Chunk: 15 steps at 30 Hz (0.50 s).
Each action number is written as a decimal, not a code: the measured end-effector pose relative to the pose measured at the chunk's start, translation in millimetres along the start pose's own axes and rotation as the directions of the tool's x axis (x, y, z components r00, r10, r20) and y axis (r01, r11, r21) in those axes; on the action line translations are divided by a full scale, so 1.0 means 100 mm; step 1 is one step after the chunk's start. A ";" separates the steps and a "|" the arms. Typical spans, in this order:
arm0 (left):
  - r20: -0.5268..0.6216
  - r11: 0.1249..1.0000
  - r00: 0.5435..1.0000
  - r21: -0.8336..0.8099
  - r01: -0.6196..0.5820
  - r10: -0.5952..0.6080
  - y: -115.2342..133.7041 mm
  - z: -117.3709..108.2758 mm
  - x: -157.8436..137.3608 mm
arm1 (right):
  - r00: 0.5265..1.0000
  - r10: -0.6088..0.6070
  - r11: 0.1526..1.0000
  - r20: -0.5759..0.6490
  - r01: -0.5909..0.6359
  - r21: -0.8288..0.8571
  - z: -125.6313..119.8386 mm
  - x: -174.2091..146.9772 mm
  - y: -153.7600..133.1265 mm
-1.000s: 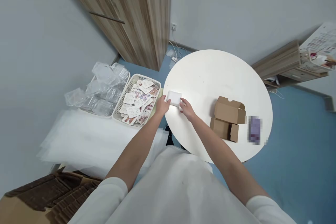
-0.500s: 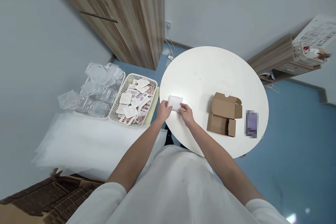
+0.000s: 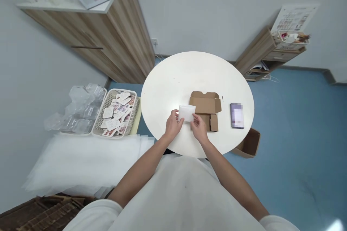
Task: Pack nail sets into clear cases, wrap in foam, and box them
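Between my two hands is a small white foam-wrapped packet (image 3: 187, 113), its contents hidden by the wrapping. My left hand (image 3: 174, 125) grips its left edge, thumb toward me. At the packet's right edge, the fingers of my right hand (image 3: 199, 127) are closed on it. Just right of the packet lies an open cardboard box (image 3: 205, 104), lid folded back, its lower tray partly covered by my right hand. All of this is over a round white table (image 3: 165, 79).
A purple blurred item (image 3: 236, 115) lies at the table's right. To the left stand a basket of printed cards (image 3: 115, 113) and clear plastic cases (image 3: 81, 110), with stacked white foam sheets (image 3: 89, 158) in front. An open carton (image 3: 251, 143) sits on the floor at right.
Both hands have carried the packet rightward across the table, closer to the open box. The camera view has shifted, showing more of the cabinet top and a floor carton.
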<state>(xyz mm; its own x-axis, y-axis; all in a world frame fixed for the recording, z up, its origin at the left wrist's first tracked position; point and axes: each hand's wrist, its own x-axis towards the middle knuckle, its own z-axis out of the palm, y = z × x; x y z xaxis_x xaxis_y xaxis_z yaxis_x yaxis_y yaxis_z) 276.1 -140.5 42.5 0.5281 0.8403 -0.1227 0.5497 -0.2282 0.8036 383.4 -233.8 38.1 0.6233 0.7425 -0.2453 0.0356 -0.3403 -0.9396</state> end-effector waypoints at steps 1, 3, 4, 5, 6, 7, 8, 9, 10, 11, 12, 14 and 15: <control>0.033 0.999 0.999 0.024 -0.023 0.023 0.08 0.11 -0.04 | 1.000 -0.008 1.000 -0.009 0.008 -0.016 -0.14 -0.03 0.05; 0.093 0.996 0.995 0.077 -0.052 0.045 0.19 0.34 -0.10 | 1.000 0.001 0.998 -0.026 -0.003 -0.062 -0.40 -0.08 0.16; 0.119 0.993 0.992 0.106 -0.057 0.044 0.24 0.45 -0.12 | 0.999 0.017 0.995 -0.030 -0.020 -0.095 -0.51 -0.10 0.22; 0.142 0.989 0.989 0.136 -0.059 0.039 0.27 0.55 -0.14 | 0.999 0.037 0.990 -0.029 -0.040 -0.135 -0.60 -0.11 0.28; 0.163 0.984 0.986 0.166 -0.058 0.030 0.29 0.64 -0.16 | 0.998 0.055 0.982 -0.025 -0.059 -0.178 -0.68 -0.11 0.34; 0.182 0.979 0.983 0.195 -0.056 0.020 0.31 0.71 -0.16 | 0.998 0.068 0.974 -0.016 -0.070 -0.217 -0.74 -0.11 0.39; 0.198 0.974 0.980 0.221 -0.054 0.009 0.33 0.78 -0.17 | 0.997 0.073 0.965 -0.004 -0.071 -0.251 -0.79 -0.11 0.43; 0.209 0.968 0.978 0.245 -0.052 -0.001 0.34 0.83 -0.16 | 0.997 0.072 0.958 0.010 -0.066 -0.278 -0.83 -0.10 0.47; 0.216 0.962 0.976 0.269 -0.048 -0.012 0.35 0.87 -0.15 | 0.997 0.068 0.952 0.025 -0.057 -0.302 -0.85 -0.09 0.51; 0.221 0.954 0.975 0.295 -0.044 -0.023 0.37 0.90 -0.14 | 0.997 0.064 0.945 0.042 -0.047 -0.324 -0.87 -0.07 0.53; 0.226 0.945 0.974 0.323 -0.042 -0.034 0.38 0.92 -0.13 | 0.996 0.061 0.937 0.058 -0.037 -0.349 -0.88 -0.05 0.55; 0.241 0.922 0.969 0.384 -0.051 -0.047 0.40 0.95 -0.09 | 0.995 0.059 0.914 0.085 -0.019 -0.406 -0.90 0.00 0.57; 0.255 0.907 0.966 0.416 -0.060 -0.052 0.41 0.97 -0.08 | 0.994 0.056 0.900 0.098 -0.008 -0.436 -0.90 0.02 0.57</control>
<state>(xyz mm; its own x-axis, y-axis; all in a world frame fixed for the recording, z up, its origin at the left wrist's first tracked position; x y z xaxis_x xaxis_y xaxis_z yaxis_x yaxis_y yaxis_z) 357.4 -204.1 20.4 0.6460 0.6981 -0.3089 0.7361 -0.4625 0.4941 457.5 -303.8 5.2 0.5451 0.7750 -0.3198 0.3675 -0.5638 -0.7396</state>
